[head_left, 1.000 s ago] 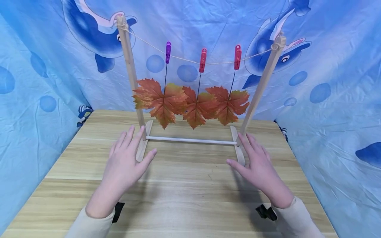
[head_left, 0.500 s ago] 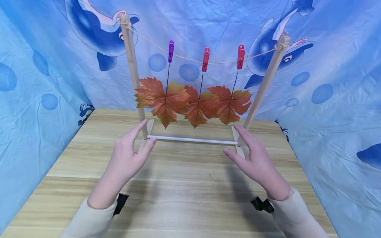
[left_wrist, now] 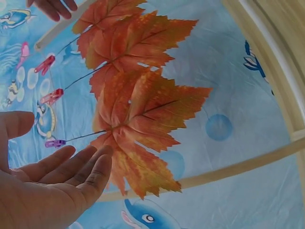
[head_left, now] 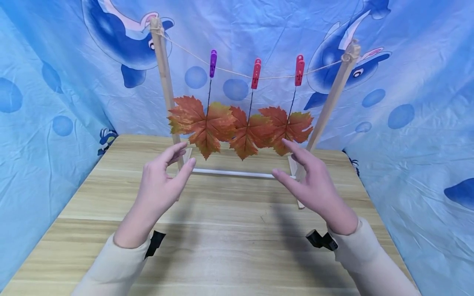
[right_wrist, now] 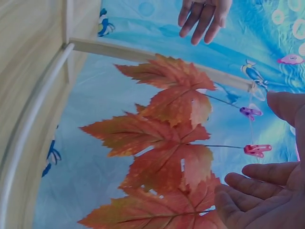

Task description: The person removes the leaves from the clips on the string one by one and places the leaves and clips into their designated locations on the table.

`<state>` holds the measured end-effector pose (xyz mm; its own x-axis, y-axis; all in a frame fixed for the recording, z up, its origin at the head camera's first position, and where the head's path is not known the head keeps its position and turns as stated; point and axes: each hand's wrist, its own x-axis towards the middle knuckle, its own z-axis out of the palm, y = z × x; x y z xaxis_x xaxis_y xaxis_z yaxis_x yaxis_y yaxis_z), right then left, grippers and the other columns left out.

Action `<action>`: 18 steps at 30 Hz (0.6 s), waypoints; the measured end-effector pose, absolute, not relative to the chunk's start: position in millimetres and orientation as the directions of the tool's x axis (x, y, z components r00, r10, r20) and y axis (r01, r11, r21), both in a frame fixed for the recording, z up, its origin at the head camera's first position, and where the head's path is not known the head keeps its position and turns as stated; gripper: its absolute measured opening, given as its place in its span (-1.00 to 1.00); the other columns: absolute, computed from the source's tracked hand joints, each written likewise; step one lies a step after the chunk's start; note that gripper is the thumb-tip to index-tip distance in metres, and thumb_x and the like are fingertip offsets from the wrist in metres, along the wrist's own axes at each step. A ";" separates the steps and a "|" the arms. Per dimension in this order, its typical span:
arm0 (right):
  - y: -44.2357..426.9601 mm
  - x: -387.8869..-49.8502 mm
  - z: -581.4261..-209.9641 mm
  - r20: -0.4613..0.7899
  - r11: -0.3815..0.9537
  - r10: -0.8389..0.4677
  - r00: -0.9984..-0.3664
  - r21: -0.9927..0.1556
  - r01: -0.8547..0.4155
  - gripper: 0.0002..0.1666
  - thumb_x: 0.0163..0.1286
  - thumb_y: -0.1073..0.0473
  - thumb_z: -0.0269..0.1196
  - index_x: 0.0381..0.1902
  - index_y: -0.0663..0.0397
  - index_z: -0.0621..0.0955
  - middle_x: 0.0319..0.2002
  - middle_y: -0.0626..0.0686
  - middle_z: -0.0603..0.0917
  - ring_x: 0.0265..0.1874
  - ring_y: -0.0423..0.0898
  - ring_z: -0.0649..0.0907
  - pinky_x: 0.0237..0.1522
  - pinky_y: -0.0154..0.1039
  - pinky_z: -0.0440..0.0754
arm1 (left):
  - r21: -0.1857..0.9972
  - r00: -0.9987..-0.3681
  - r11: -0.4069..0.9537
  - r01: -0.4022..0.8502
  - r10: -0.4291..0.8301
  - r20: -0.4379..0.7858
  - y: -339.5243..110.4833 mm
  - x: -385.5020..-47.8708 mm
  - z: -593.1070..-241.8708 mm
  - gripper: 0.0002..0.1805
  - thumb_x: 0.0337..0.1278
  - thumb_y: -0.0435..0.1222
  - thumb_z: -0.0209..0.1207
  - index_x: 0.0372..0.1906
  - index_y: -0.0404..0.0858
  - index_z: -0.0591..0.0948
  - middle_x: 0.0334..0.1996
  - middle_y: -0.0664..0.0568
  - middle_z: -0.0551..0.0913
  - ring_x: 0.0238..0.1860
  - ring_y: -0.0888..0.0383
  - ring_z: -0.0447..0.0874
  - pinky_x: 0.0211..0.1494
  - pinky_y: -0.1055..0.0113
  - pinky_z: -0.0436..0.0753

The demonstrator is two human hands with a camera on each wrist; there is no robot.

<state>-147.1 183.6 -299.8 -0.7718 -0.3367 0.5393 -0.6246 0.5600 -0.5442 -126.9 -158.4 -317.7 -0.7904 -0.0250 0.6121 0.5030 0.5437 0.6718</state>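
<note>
1. The left hand (head_left: 161, 181) holds nothing: its fingers bend loosely, the thumb well apart from them, in front of the left post (head_left: 164, 76).
2. The right hand (head_left: 314, 181) is also spread and holding nothing, before the right post (head_left: 332, 96); its index fingertip overlaps the right leaf (head_left: 286, 129) in the head view. Whether it touches, I cannot tell.
3. The left leaf (head_left: 205, 123), middle leaf (head_left: 246, 135) and right leaf hang between the posts, stems up, edges overlapping. The purple peg (head_left: 213, 63), middle peg (head_left: 256, 74) and right peg (head_left: 299, 70) hold them to the line (head_left: 277, 77).
4. The rod (head_left: 237, 173) joins the posts low down, above the table (head_left: 229, 246).
5. A fingertip brushing a leaf could set it swinging; because the leaves overlap, its neighbour would probably swing too.
6. A tug on a leaf could draw its thin stem out of the peg, or slide the peg along the sagging line.
7. A knuckle knocking either post could rock the whole stand, which looks light and tall for its base.
8. Posts pushed inward would likely slacken the line and let the leaves bunch towards the middle.
</note>
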 end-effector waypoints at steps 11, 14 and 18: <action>173.2 -163.7 -279.1 0.514 0.295 -0.283 -0.810 -0.757 -0.583 -0.37 0.37 0.31 0.40 0.38 0.07 0.54 0.27 -0.07 0.59 0.22 -0.12 0.57 0.25 -0.08 0.48 | 0.726 -0.793 0.434 0.534 -0.040 0.608 -146.5 -139.2 -296.9 -0.65 0.33 -0.29 0.32 0.17 -0.24 0.69 0.02 0.01 0.72 -0.03 0.09 0.70 0.12 0.20 0.59; 163.7 -160.0 -265.6 0.534 0.281 -0.276 -0.799 -0.750 -0.599 -0.39 0.35 0.39 0.39 0.35 0.23 0.54 0.24 0.01 0.62 0.21 -0.09 0.58 0.23 -0.10 0.50 | 0.730 -0.782 0.401 0.554 -0.052 0.621 -143.4 -144.6 -288.3 -0.68 0.30 -0.36 0.33 0.13 -0.29 0.70 -0.02 0.02 0.73 -0.07 0.13 0.68 0.09 0.21 0.60; 147.3 -151.9 -241.4 0.562 0.294 -0.284 -0.776 -0.720 -0.629 -0.43 0.35 0.42 0.37 0.31 0.37 0.54 0.20 0.11 0.65 0.18 -0.06 0.61 0.20 -0.10 0.53 | 0.735 -0.778 0.384 0.558 -0.066 0.625 -140.1 -150.4 -277.4 -0.69 0.28 -0.39 0.34 0.10 -0.30 0.71 -0.07 0.03 0.75 -0.11 0.19 0.68 0.06 0.25 0.60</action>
<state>-151.9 147.3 -241.4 -0.7765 -0.2844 0.5623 -0.6289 0.2944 -0.7196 -150.4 -140.1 -277.4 -0.7777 -0.0660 0.6252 0.5584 0.3843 0.7352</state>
